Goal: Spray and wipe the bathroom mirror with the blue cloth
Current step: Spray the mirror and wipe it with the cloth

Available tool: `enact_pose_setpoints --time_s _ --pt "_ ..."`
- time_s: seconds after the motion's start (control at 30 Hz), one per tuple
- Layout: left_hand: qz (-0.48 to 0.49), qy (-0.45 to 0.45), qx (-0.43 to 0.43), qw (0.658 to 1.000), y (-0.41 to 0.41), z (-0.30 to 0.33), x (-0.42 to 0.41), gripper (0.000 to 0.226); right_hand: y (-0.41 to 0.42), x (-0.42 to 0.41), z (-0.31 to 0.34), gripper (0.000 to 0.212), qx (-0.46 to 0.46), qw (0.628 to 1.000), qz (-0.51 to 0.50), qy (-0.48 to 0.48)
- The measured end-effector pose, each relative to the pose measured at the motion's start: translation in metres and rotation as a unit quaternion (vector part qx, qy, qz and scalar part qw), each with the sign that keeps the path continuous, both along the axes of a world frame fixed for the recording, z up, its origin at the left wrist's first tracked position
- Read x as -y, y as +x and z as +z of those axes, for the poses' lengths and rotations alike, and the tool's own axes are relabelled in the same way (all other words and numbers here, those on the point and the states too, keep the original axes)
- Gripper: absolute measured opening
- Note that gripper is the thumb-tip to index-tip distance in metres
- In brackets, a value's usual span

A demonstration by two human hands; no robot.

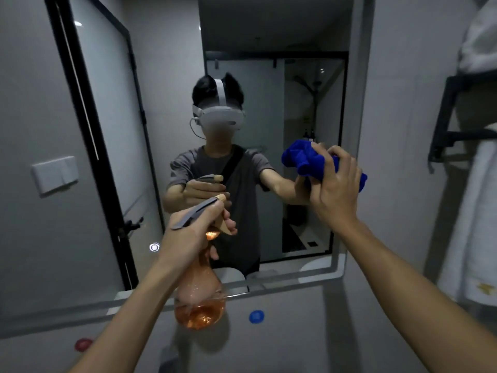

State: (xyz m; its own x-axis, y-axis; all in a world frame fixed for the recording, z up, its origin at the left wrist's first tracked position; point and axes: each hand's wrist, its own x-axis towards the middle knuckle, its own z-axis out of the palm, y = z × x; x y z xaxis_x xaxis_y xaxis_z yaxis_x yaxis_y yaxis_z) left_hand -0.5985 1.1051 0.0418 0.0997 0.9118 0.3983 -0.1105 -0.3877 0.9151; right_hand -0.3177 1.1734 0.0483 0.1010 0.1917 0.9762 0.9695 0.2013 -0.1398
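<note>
The bathroom mirror (269,36) fills the wall ahead and reflects a person in a headset and grey shirt. My right hand (336,187) grips a bunched blue cloth (304,160) and holds it against the glass near the mirror's right edge. My left hand (193,232) grips the neck of an orange transparent spray bottle (200,300) with a grey trigger head, held up in front of the mirror's lower middle, nozzle pointed at the glass. A little liquid sits in the bottle's round base.
A black-framed door (88,130) and a white wall switch (53,175) are on the left. A black rack with white towels (473,211) hangs on the right wall. A blue round cap (256,316) and a red one (83,344) lie on the counter below.
</note>
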Motion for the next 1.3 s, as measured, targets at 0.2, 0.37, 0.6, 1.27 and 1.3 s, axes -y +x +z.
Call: enact_pose_setpoints --time_s 0.2,0.37,0.6,1.27,1.3 --pt "-0.06 -0.038 -0.029 0.997 0.053 -0.029 -0.007 0.031 0.036 0.008 -0.031 0.076 -0.045 0.999 0.01 -0.028" --pt "-0.086 -0.099 -0.009 0.991 0.075 -0.07 -0.007 0.028 0.045 0.013 -0.064 0.068 -0.096 0.993 0.028 -0.056" --pt "-0.02 -0.145 -0.041 0.988 0.079 -0.116 -0.004 0.044 0.04 0.019 -0.119 0.06 -0.151 0.982 0.061 -0.101" --pt "-0.071 -0.052 0.031 0.996 0.049 -0.074 0.004 0.025 -0.045 0.022 -0.246 0.091 0.212 0.957 0.022 -0.2" --pt "-0.069 -0.064 0.03 0.995 0.046 -0.078 0.003 0.031 -0.04 0.021 -0.251 0.094 0.218 0.953 0.021 -0.208"
